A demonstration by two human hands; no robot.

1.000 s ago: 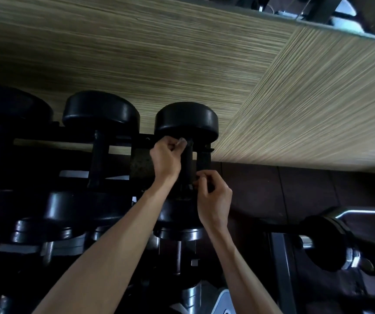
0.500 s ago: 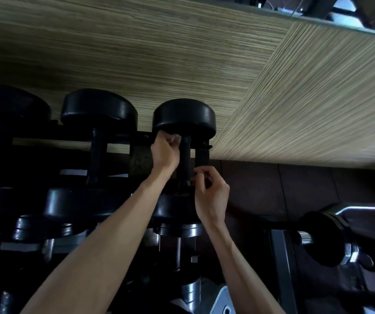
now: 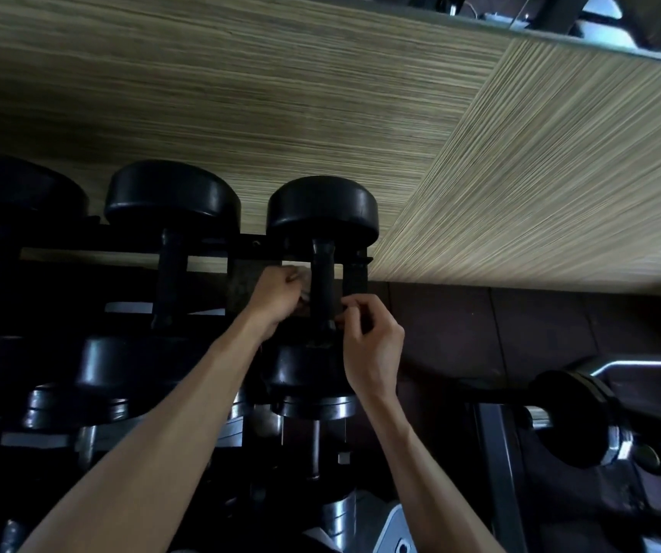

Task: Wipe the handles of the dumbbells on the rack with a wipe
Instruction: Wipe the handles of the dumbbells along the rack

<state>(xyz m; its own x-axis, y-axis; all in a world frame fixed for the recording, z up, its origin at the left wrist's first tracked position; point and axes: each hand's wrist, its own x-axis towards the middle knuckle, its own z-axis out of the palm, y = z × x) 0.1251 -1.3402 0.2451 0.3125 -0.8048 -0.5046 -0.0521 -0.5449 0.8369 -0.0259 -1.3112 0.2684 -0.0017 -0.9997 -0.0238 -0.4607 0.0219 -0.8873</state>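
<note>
Three black dumbbells lie on the top tier of a dark rack (image 3: 241, 247). The rightmost dumbbell (image 3: 323, 211) has a dark handle (image 3: 324, 281) running toward me. My left hand (image 3: 277, 299) grips a pale wipe (image 3: 304, 278) against the left side of that handle. My right hand (image 3: 372, 341) pinches something small and dark at the handle's lower right; whether it is the other end of the wipe is unclear. Both hands flank the handle near its lower half.
Two more dumbbells (image 3: 173, 201) sit to the left on the same tier. Chrome-ended dumbbells (image 3: 315, 405) fill the tier below. A striped wood-look wall (image 3: 321, 93) rises behind. Another dumbbell (image 3: 576, 417) rests at the right above dark floor tiles (image 3: 540, 329).
Both hands have slid down the handle toward me, the left from just under the dumbbell's head to mid-handle. The wipe now shows beside the handle.
</note>
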